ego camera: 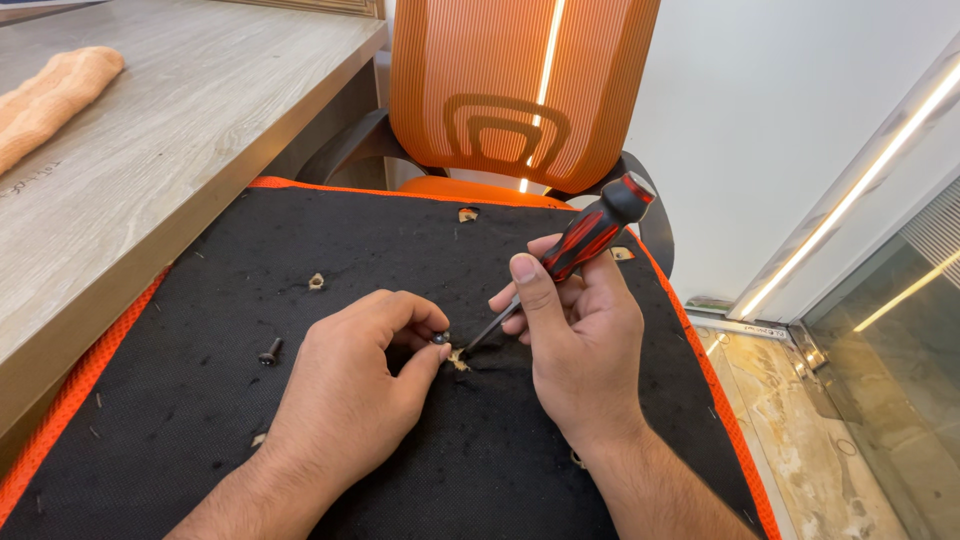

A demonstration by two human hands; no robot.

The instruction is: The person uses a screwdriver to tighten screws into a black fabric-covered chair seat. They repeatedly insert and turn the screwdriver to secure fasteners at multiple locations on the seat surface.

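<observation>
Screw (440,338) pinched in left hand (350,385), beside screwdriver (585,238).

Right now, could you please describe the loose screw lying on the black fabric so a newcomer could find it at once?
Start at the black fabric panel edged in orange, beside the wooden desk. Look left of the left hand, towards the desk edge. The loose screw lies there alone, dark and round-headed, unlike the pale torn holes nearby.
</observation>
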